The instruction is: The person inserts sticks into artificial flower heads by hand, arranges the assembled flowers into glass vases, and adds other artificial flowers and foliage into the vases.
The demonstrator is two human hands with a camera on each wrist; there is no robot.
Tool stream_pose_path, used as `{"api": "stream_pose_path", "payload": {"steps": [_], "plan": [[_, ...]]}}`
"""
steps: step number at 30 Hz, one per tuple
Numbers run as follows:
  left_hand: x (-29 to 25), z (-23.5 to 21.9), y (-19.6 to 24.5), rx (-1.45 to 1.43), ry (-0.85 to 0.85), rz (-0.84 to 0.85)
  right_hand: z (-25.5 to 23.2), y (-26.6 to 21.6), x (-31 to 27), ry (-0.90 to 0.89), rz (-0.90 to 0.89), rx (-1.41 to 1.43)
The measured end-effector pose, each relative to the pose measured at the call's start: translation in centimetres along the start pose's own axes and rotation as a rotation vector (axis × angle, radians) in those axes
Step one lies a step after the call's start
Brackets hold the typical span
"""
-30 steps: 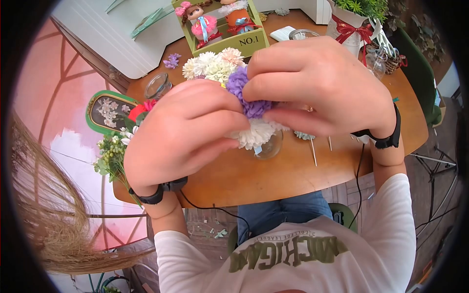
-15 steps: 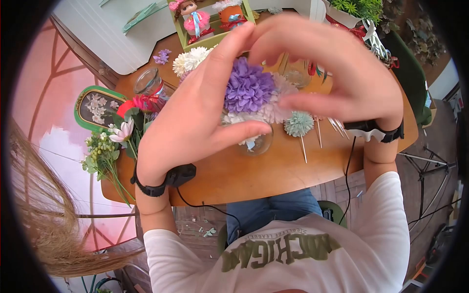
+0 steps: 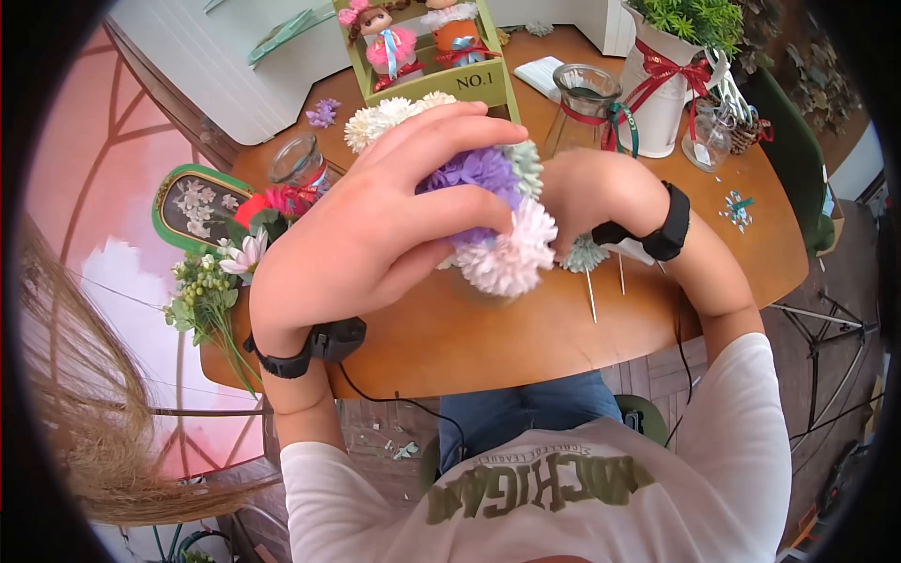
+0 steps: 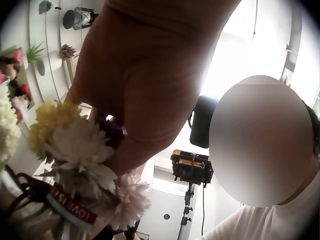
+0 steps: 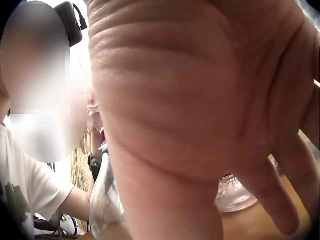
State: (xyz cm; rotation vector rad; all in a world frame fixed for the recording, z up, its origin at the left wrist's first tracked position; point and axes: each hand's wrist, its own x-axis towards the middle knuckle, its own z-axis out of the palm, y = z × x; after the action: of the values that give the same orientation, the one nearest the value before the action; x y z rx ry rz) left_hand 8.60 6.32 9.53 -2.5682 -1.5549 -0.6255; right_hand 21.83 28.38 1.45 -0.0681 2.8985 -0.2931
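In the head view my left hand [image 3: 361, 225] curls its fingers over a purple flower [image 3: 479, 178] in a bunch. A pale pink flower [image 3: 511, 253] faces the front, a mint flower [image 3: 524, 169] sits at its right, and white flowers [image 3: 377, 122] are behind. The left wrist view shows yellow [image 4: 52, 122] and white blooms [image 4: 80, 145] above a lettered red ribbon [image 4: 75, 205], beside my left hand [image 4: 145, 75]. Right of the bunch, my right hand [image 3: 596, 192] is bent downward, fingertips partly hidden. In its wrist view my right hand [image 5: 200, 100] has extended fingers, nothing visible in them.
A ribboned glass vase [image 3: 587, 98] and a white pitcher [image 3: 657, 94] stand behind. To the left are a glass jar [image 3: 298, 161], loose stems [image 3: 221, 300] and a green-framed picture [image 3: 195, 208]. A mint flower on a stick [image 3: 584, 253] lies near the right hand.
My left hand has closed over the purple flower from an open pose. The right hand has moved down and right, and the bunch looks turned, with the pale pink flower further forward.
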Motion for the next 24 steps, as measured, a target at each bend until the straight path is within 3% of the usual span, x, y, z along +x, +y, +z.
{"api": "stream_pose_path", "payload": {"steps": [1, 4, 5, 7, 9, 11, 13, 15, 16, 17, 19, 20, 22, 23, 24], "plan": [[-0.1, -0.1, -0.3, 0.004, -0.001, 0.000, 0.1, 0.0, 0.4, 0.004, -0.002, -0.002], [-0.4, -0.3, -0.9, -0.060, 0.016, -0.002, -0.6, -1.2, 0.8, -0.286, 0.105, -0.046], [-0.4, -0.5, -0.9, -0.039, 0.005, 0.002, -0.4, -1.0, 0.8, -0.287, 0.106, -0.042], [-0.8, -1.1, -0.9, -0.022, -0.006, 0.007, 0.2, -0.4, 0.9, -0.100, 0.025, -0.062], [-1.1, -2.0, -0.6, -0.056, -0.099, 0.031, -2.1, -1.1, -0.7, -0.093, 0.129, 0.011], [-1.1, -3.1, 0.2, -0.043, -0.103, 0.019, -4.0, -0.3, -1.7, 0.084, -0.012, -0.106], [-1.2, -3.4, 0.7, -0.023, -0.105, 0.003, -5.0, 1.4, -3.4, 0.478, -0.203, -0.047], [-1.1, -3.4, 1.1, -0.215, -0.028, -0.035, -7.3, -0.5, -6.0, 0.682, -0.029, 0.112], [-1.1, -3.4, 1.1, -0.213, -0.028, -0.038, -7.9, -0.5, -6.5, 0.889, -0.088, -0.035], [-1.1, -3.3, 1.1, -0.154, -0.041, -0.027, -7.7, -1.2, -7.2, 1.061, -0.058, 0.167], [-1.1, -3.0, 0.9, -0.095, -0.055, -0.018, -7.8, -3.3, -6.9, 1.433, -0.286, 0.448], [-1.1, -2.9, 0.8, -0.052, -0.044, 0.006, -7.7, -4.1, -6.9, 1.432, -0.287, 0.450], [-1.1, -2.7, 0.8, -0.009, -0.035, 0.031, -7.6, -5.0, -6.9, 1.545, -0.466, 0.036], [-1.1, -2.7, 0.8, 0.009, -0.027, 0.042, -8.3, -4.1, -6.2, 1.550, -0.698, -0.224], [-1.1, -2.8, 0.8, 0.028, -0.021, 0.053, -7.9, -4.6, -5.9, 1.554, -0.696, -0.211]]}}
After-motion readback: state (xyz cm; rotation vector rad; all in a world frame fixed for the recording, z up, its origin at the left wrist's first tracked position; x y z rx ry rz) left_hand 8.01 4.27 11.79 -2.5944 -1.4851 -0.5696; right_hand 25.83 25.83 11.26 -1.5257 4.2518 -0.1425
